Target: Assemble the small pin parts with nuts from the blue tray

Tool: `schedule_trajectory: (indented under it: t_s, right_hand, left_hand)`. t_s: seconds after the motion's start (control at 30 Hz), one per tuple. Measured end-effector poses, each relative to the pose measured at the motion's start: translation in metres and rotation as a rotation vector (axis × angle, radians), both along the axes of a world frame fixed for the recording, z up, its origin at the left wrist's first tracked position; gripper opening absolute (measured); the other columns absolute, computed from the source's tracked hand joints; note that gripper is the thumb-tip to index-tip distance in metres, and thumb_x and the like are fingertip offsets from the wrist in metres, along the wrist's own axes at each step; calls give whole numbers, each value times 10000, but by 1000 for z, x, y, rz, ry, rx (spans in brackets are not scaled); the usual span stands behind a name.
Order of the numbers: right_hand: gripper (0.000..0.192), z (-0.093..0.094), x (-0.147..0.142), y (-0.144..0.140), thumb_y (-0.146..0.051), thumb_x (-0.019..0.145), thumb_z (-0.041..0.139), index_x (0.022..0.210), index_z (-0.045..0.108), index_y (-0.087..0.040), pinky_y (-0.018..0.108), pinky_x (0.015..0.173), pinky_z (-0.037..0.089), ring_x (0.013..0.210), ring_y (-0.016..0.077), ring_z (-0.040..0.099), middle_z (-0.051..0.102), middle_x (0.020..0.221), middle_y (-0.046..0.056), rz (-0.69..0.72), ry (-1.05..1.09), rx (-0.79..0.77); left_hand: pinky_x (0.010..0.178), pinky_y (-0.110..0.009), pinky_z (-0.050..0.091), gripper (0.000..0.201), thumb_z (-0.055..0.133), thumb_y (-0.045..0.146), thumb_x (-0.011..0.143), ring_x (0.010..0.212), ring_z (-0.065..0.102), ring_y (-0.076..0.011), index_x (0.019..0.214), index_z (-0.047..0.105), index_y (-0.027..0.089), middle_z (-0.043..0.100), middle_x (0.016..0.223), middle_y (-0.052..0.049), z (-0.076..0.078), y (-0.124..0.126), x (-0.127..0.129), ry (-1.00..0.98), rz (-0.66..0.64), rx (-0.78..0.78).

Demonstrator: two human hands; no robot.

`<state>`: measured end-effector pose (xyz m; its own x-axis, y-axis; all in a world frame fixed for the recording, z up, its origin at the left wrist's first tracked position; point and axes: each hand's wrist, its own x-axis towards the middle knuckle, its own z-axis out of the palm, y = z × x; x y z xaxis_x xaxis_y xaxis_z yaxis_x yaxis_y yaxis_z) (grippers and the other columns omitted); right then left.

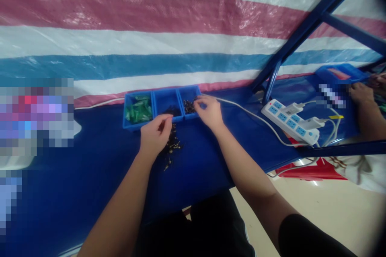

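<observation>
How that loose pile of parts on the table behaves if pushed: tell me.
The pile would probably scatter, since its pieces lie loose, some straying apart at its near end. Single pieces may skid or roll, as they look slim and the table looks smooth. Each is likely light, being tiny beside the left hand.

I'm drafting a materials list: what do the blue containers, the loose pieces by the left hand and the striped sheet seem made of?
Blue containers: probably smooth moulded plastic, given their even colour and thin walls. Loose pieces: likely shiny metal, from their brassy glints. Striped sheet: apparently glossy plastic, with creases and reflections.
</observation>
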<state>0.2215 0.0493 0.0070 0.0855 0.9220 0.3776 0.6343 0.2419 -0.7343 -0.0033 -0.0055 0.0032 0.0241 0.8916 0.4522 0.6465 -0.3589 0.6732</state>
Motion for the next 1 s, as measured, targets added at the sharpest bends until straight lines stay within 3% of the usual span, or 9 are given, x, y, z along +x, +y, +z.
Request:
schedule_trajectory:
  t_s: [0.13,0.2,0.3,0.37,0.53,0.7,0.9,1.0]
  right_hand:
    - [158,14,-12,-16,-236,925,608,933,763,-205,445,998,468,1008,260,648,766,981,85,-7,-29,223]
    - [168,22,-18,-26,-253,936,605,962,763,-201,400,942,486,920,232,652,750,888,68,142,-66,236]
    - [176,26,-24,-36,-210,937,602,1007,763,-199,293,770,505,750,159,660,747,846,26,567,-176,-3]
    - [195,23,-25,-36,-145,906,621,1018,772,-197,283,752,492,793,164,683,772,938,39,679,-333,-116]
    - [277,11,-30,-32,-130,909,639,1146,762,-207,282,780,491,898,181,704,770,1076,63,729,-434,-168]
    - [201,9,-35,-35,-175,938,633,1075,776,-201,292,747,472,885,193,691,755,1038,74,692,-491,-151]
    - [135,10,-30,-34,-117,925,611,963,733,-160,277,810,471,873,160,663,746,968,59,732,-364,-155]
    - [80,8,-30,-32,-178,901,683,966,720,-151,267,764,463,801,150,633,719,892,44,711,-348,-169]
  left_hand:
    - [661,-239,505,253,582,363,952,617,643,-116,1043,761,208,724,746,-5,1,1,-1,-28,50,16]
    - [679,-242,512,251,579,358,952,644,655,-120,1040,757,204,725,761,-10,1,2,-2,-52,72,25]
    - [701,-248,517,249,574,355,955,682,668,-128,1033,753,201,725,786,-17,0,3,-2,-74,81,41]
    - [700,-249,511,248,572,354,957,680,663,-127,1024,753,199,726,797,-19,0,3,-3,-78,95,52]
    - [690,-247,497,255,577,358,955,661,638,-120,1004,758,186,733,829,-31,2,3,-3,-66,142,91]
    - [690,-246,500,257,573,356,957,649,636,-123,1008,759,186,722,773,-22,5,2,-1,-72,130,100]
    - [680,-240,501,268,564,363,955,629,632,-120,1000,763,189,716,751,-18,5,0,2,-47,105,116]
    - [677,-238,500,277,551,364,962,625,632,-119,1008,760,187,711,739,-18,1,1,0,-37,78,117]
